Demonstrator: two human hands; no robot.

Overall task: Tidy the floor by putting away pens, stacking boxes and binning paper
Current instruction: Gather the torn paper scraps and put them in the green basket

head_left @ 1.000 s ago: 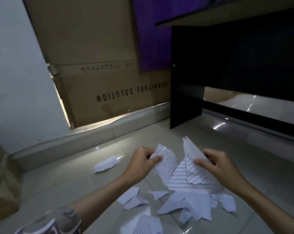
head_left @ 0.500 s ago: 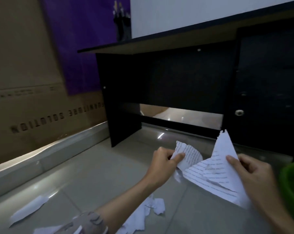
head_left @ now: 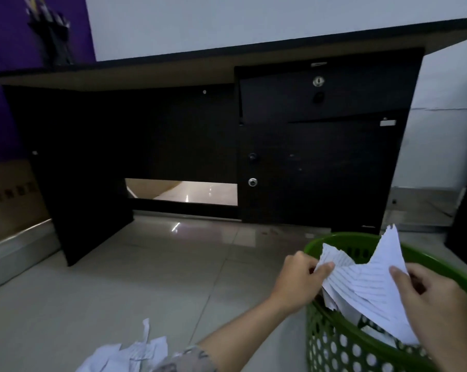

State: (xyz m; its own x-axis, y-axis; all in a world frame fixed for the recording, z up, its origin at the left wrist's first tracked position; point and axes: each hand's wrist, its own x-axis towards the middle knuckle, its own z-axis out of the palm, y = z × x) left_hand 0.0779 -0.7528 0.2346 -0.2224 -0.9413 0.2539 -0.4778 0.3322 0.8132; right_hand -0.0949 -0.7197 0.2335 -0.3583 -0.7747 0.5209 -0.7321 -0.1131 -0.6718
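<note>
Both my hands hold a bunch of torn lined paper (head_left: 366, 285) over the open top of a green perforated plastic basket (head_left: 334, 347) at the lower right. My left hand (head_left: 296, 283) pinches the paper's left edge with thumb and curled fingers. My right hand (head_left: 439, 310) grips its right side, thumb on top. More white paper lies inside the basket under the bunch. Several torn paper scraps (head_left: 130, 355) remain on the tiled floor at the bottom, left of my left forearm.
A dark desk (head_left: 321, 157) with a lockable drawer and cabinet door stands straight ahead. A pen holder (head_left: 52, 36) with pens sits on its left end. A cardboard box (head_left: 9, 197) leans against the purple wall at left. Bare floor tiles lie between desk and basket.
My view and both hands have swung right with the paper, from above the scraps on the floor to above the green basket, which has come fully into view.
</note>
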